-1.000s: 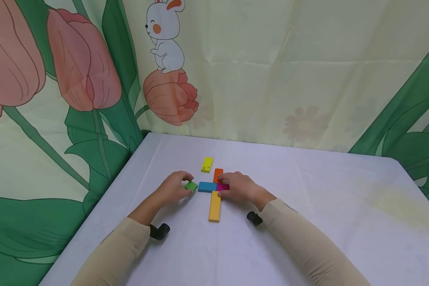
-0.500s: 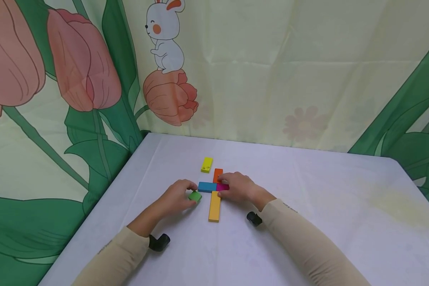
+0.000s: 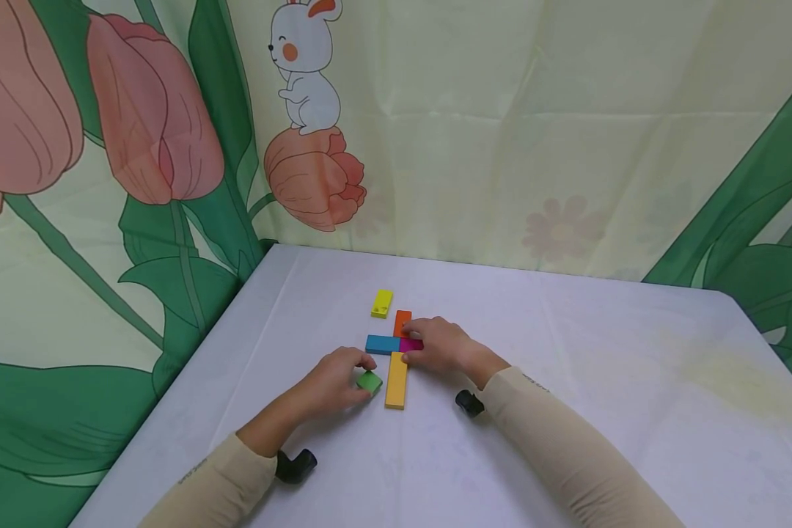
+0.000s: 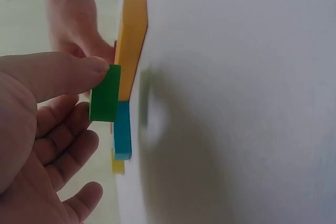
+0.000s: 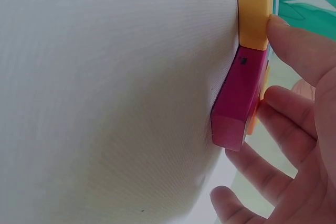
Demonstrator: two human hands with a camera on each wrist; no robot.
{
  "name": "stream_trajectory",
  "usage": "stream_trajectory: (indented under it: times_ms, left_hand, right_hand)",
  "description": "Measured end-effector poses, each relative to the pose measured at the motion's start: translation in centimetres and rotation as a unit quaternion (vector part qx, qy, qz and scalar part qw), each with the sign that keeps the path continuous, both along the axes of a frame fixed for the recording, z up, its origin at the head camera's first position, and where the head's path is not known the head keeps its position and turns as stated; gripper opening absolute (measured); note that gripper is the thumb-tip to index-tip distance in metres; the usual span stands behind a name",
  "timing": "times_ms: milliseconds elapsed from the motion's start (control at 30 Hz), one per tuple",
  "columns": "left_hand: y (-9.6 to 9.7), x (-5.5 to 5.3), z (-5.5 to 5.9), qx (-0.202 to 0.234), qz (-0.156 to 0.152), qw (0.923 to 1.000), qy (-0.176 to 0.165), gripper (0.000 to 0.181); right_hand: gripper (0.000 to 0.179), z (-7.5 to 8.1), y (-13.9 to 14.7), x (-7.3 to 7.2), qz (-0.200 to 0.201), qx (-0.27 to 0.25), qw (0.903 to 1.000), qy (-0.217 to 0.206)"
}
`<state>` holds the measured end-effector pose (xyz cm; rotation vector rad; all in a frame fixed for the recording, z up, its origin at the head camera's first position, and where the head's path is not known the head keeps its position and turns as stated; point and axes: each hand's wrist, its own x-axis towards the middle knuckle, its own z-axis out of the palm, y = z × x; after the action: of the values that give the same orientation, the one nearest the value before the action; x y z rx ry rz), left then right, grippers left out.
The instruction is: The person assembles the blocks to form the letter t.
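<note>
My left hand (image 3: pixel 333 383) pinches a small green block (image 3: pixel 369 382) between thumb and fingers, just left of a long amber block (image 3: pixel 396 383). In the left wrist view a gap shows between the green block (image 4: pixel 105 94) and the white tabletop. My right hand (image 3: pixel 441 345) rests at the joined blocks, its thumb on the near end of the amber block and a fingertip on the orange block (image 3: pixel 401 321). Between those two lie a blue block (image 3: pixel 382 345) and a magenta block (image 3: pixel 410 345) end to end, the magenta one partly hidden by the right fingers.
A yellow block (image 3: pixel 382 302) with small marks lies apart, beyond the others. White cloth covers the table (image 3: pixel 567 411). A printed curtain (image 3: pixel 462 132) hangs behind the far edge. Black wrist cameras (image 3: pixel 296 466) hang below both forearms.
My left hand has come toward me and slightly right with the green block, from the blue block's left end to beside the amber block. The right hand has stayed in place.
</note>
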<state>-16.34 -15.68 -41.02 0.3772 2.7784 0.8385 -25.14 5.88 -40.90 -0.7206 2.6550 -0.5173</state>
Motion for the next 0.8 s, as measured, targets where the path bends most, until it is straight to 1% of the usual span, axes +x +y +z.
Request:
stream_trajectory:
  times_ms: [300,467,633,800]
  left_hand:
    - [0.6,0.9,0.2,-0.003,-0.032,0.9994,-0.009,0.042]
    - [1.0,1.4,0.4,0.009,-0.049,0.9986,-0.018,0.042]
    - [1.2,1.7,0.4,0.024,-0.057,0.9977,-0.029,0.041]
    - [1.5,2.1,0.2,0.027,-0.073,0.9965,-0.030,0.039]
  right_hand:
    - [0.063,0.0,0.0,0.0,0.002,0.000,1.0000,0.004]
    - [0.064,0.1,0.0,0.1,0.004,0.001,1.0000,0.006]
    - [0.062,0.2,0.0,0.0,0.007,-0.001,1.0000,0.004]
    - [0.061,0.3,0.0,0.1,0.009,-0.003,0.9999,0.005]
